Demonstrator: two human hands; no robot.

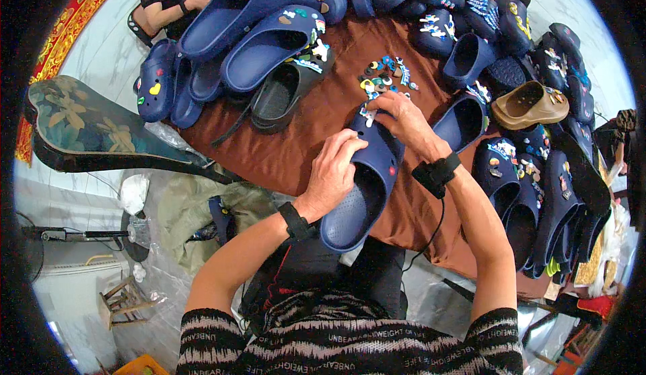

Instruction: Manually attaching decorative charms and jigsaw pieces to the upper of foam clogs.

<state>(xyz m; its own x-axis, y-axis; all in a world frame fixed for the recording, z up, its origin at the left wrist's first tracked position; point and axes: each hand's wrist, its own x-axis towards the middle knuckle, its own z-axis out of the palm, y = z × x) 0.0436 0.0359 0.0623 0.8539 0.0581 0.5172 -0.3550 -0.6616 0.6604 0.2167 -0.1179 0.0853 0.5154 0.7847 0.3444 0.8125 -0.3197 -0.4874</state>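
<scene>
A navy clog (360, 207) lies before me at the table's near edge, its toe pointing away and its heel toward my lap. My left hand (331, 173) is closed on the clog's left side, with the fingers bent over the upper. At the toe, my right hand (402, 120) pinches a small white shoe charm (368, 115) against the clog's top; its fingertips are partly hidden. A small red charm (392, 171) sits on the clog's right side. Just beyond the toe is a loose pile of mixed charms (385, 79).
Navy clogs (252, 55) are heaped at the far left, beside a black clog (277, 95). More decorated clogs and a tan clog (531, 106) crowd the right of the brown cloth (262, 163). Two other people sit across the table. A floral-backed chair (101, 126) stands at left.
</scene>
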